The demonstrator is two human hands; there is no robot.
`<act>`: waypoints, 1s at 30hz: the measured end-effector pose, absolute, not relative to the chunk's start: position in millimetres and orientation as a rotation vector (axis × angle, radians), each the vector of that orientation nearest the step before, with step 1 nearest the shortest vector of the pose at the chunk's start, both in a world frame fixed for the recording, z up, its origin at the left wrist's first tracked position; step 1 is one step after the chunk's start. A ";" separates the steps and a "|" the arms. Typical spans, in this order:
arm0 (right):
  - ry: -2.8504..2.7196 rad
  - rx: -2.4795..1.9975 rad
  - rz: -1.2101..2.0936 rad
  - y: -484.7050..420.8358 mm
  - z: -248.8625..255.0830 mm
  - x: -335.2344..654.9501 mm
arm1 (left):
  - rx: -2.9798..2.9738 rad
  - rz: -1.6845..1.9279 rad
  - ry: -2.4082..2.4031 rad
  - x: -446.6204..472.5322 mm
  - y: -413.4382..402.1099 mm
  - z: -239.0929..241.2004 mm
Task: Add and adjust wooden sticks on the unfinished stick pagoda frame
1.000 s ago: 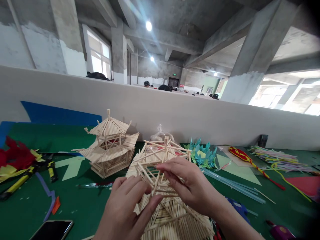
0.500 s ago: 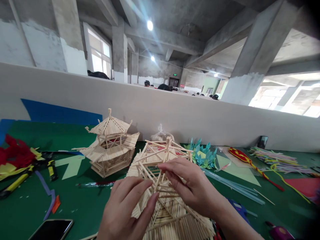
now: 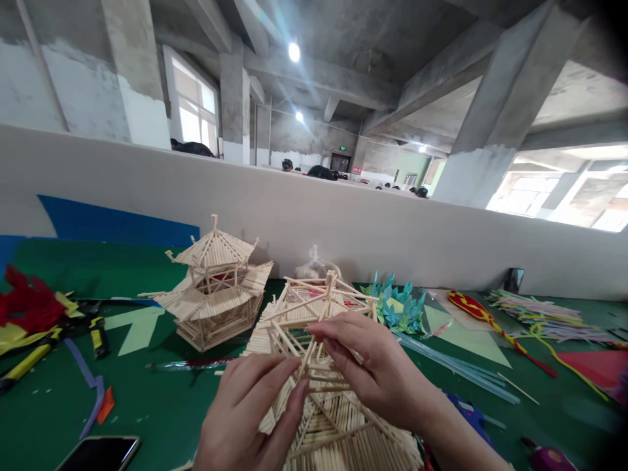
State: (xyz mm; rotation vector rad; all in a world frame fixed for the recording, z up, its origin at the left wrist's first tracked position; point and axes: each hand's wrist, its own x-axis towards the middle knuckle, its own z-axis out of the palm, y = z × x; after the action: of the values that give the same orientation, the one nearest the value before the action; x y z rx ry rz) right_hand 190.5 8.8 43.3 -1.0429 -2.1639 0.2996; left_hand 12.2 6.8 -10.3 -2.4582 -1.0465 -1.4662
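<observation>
A half-built pagoda of thin wooden sticks (image 3: 318, 399) stands on the green table right in front of me. My left hand (image 3: 245, 412) grips its left side, fingers curled onto the sticks of the upper frame. My right hand (image 3: 373, 366) is closed on the frame from the right, fingertips pinching sticks near the middle. The open top frame (image 3: 314, 301) rises just behind my fingers. A finished stick pagoda (image 3: 216, 294) stands a little farther back on the left.
Yellow-handled pliers (image 3: 53, 337) and red and yellow paper lie at far left. A phone (image 3: 98, 453) sits at the near left edge. Teal paper flowers (image 3: 397, 304), clear straws (image 3: 456, 369) and coloured strips (image 3: 544, 311) lie right. A white partition (image 3: 343, 222) backs the table.
My left fingers have shifted slightly higher along the stick frame. The right hand keeps its hold. The view has barely moved.
</observation>
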 end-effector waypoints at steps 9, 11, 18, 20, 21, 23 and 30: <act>-2.163 -1.048 0.311 7.8 42.8 189.2 | -2.419 -1.506 -1.139 11.4 3.7 -15.0; -2.167 -1.060 0.318 7.8 43.3 189.0 | -2.410 -1.486 -1.135 10.3 4.1 -15.5; -2.159 -1.040 0.298 7.2 42.2 190.3 | -2.368 -1.473 -1.131 4.6 5.5 -19.4; -2.161 -1.036 0.300 7.2 42.6 190.5 | -2.390 -1.474 -1.140 3.5 5.3 -18.7; -2.163 -1.038 0.300 7.2 42.9 190.5 | -2.399 -1.476 -1.143 3.3 5.2 -17.8; -2.170 -1.047 0.298 6.9 43.8 190.4 | -2.411 -1.479 -1.142 3.5 5.1 -15.0; -2.181 -1.038 0.280 7.9 44.5 190.7 | -2.354 -1.496 -1.023 15.8 10.2 -6.3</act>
State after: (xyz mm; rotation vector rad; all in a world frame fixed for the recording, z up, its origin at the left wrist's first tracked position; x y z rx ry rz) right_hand 190.7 7.9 44.5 -1.0376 -2.1812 0.2801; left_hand 15.8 10.2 -6.3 -2.3536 -1.0232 -1.4964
